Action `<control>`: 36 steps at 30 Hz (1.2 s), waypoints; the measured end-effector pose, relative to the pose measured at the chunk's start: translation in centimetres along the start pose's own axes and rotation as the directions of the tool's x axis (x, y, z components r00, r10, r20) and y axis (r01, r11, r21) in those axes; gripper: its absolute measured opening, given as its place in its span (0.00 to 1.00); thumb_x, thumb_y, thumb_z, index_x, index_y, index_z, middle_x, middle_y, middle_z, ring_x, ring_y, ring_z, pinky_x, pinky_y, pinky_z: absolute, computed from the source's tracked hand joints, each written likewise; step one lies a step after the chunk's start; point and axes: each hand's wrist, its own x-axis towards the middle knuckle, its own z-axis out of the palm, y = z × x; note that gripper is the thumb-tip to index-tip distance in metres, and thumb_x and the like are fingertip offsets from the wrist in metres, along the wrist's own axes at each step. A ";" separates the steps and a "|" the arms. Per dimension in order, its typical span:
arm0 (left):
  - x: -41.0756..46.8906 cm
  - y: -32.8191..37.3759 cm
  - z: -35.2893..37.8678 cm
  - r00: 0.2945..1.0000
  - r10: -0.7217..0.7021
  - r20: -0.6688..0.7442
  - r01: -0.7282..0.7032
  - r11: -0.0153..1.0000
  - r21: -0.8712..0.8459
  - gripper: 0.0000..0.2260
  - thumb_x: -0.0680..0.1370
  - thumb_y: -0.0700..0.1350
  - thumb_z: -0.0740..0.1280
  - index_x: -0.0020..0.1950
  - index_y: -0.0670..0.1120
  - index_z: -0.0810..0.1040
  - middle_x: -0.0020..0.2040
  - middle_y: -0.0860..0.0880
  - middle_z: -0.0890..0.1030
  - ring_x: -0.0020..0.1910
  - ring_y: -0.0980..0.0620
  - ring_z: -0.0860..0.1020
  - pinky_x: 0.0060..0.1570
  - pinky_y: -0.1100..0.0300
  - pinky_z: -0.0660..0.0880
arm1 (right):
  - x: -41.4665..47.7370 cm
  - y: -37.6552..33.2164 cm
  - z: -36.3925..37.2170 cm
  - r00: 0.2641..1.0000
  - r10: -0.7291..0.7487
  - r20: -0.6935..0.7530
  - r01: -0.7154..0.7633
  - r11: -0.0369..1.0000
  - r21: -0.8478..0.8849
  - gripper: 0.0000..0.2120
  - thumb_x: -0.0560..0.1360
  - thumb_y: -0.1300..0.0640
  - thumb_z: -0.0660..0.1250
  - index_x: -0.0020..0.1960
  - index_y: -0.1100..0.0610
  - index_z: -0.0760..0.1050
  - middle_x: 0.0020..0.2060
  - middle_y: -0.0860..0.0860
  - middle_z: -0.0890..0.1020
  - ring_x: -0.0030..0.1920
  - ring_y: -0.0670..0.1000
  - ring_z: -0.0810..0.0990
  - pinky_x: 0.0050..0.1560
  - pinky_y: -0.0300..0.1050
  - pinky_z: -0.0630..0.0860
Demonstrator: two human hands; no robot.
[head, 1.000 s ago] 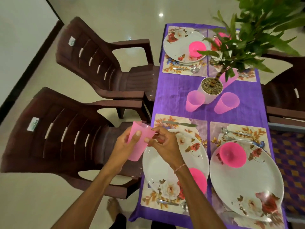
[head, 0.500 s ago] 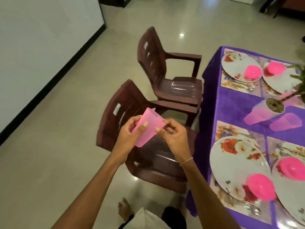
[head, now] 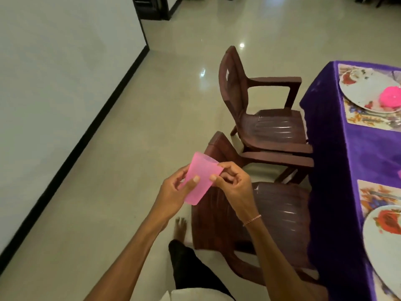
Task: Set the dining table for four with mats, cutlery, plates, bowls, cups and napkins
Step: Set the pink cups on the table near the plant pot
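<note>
Holding pink cup [head: 201,170] over the chair [head: 282,209], off the table [head: 325,127]: left hand [head: 171,192] wrapping it, right hand [head: 236,190] pinching its rim. Visible mats [head: 360,120], plates [head: 364,92], bowl [head: 390,97] sitting placed; this cup pending, napkins unseen.

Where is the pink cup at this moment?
In the head view the pink cup is near centre, held by the left hand and right hand, by the backrest of the nearer brown chair.

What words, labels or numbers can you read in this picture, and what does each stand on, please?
No text here can be read.
Far chair: a white label on its back, too small and blurred to read.
Cup: no print visible.
</note>
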 end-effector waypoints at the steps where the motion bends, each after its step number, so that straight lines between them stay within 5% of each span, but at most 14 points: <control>1: 2.1 0.2 -1.1 0.999 -0.010 0.030 0.009 1.000 0.025 0.30 0.74 0.66 0.72 0.74 0.56 0.75 0.63 0.56 0.83 0.58 0.53 0.83 0.53 0.53 0.83 | 1.7 0.8 0.9 0.999 0.003 -0.036 -0.002 1.000 0.031 0.18 0.73 0.55 0.77 0.58 0.61 0.79 0.43 0.55 0.85 0.45 0.56 0.85 0.49 0.53 0.85; 6: 11.0 2.7 -5.6 0.988 -0.046 0.149 0.028 0.992 0.126 0.27 0.76 0.57 0.71 0.75 0.55 0.73 0.62 0.59 0.83 0.59 0.58 0.83 0.53 0.62 0.81 | 9.3 2.3 5.1 0.988 0.048 -0.144 -0.024 0.987 0.161 0.19 0.72 0.59 0.76 0.61 0.63 0.79 0.56 0.57 0.85 0.55 0.58 0.86 0.53 0.54 0.84; 11: 19.5 6.2 -8.0 0.962 -0.063 0.264 0.023 0.989 0.149 0.24 0.78 0.52 0.70 0.75 0.54 0.74 0.61 0.59 0.84 0.59 0.58 0.83 0.51 0.66 0.79 | 15.9 1.7 7.6 0.956 0.053 -0.290 -0.009 0.988 0.152 0.20 0.71 0.52 0.79 0.61 0.57 0.81 0.58 0.54 0.85 0.55 0.58 0.85 0.53 0.62 0.84; 21: 36.4 11.6 -5.3 0.866 -0.030 0.499 -0.046 0.989 0.138 0.19 0.79 0.46 0.70 0.70 0.53 0.76 0.56 0.59 0.86 0.52 0.59 0.85 0.46 0.66 0.80 | 28.2 -1.6 6.4 0.801 0.025 -0.598 0.018 0.998 0.066 0.21 0.70 0.54 0.78 0.61 0.57 0.81 0.56 0.50 0.86 0.54 0.54 0.86 0.52 0.51 0.84; 25: 46.1 14.1 -4.5 0.797 -0.004 0.604 -0.118 0.980 0.163 0.20 0.76 0.60 0.74 0.67 0.59 0.78 0.59 0.55 0.85 0.55 0.54 0.84 0.50 0.59 0.81 | 35.6 -2.6 6.4 0.705 0.027 -0.709 0.019 0.998 0.057 0.18 0.72 0.62 0.77 0.61 0.58 0.81 0.50 0.54 0.87 0.46 0.52 0.86 0.43 0.40 0.83; 29: 55.0 16.6 -4.0 0.718 0.008 0.696 -0.205 0.958 0.200 0.22 0.74 0.66 0.71 0.67 0.66 0.77 0.60 0.58 0.83 0.57 0.56 0.82 0.52 0.60 0.81 | 42.7 -3.3 6.9 0.619 0.039 -0.785 0.009 0.998 0.056 0.17 0.74 0.66 0.76 0.62 0.60 0.81 0.52 0.56 0.86 0.52 0.58 0.86 0.53 0.58 0.84; 36: 67.4 23.0 0.1 0.516 0.008 0.856 -0.318 0.930 0.183 0.26 0.75 0.61 0.71 0.73 0.62 0.74 0.60 0.66 0.82 0.60 0.63 0.81 0.55 0.64 0.80 | 53.0 -5.0 5.1 0.419 -0.013 -0.908 -0.015 1.000 -0.021 0.18 0.72 0.63 0.78 0.61 0.56 0.81 0.58 0.50 0.85 0.58 0.52 0.85 0.55 0.54 0.84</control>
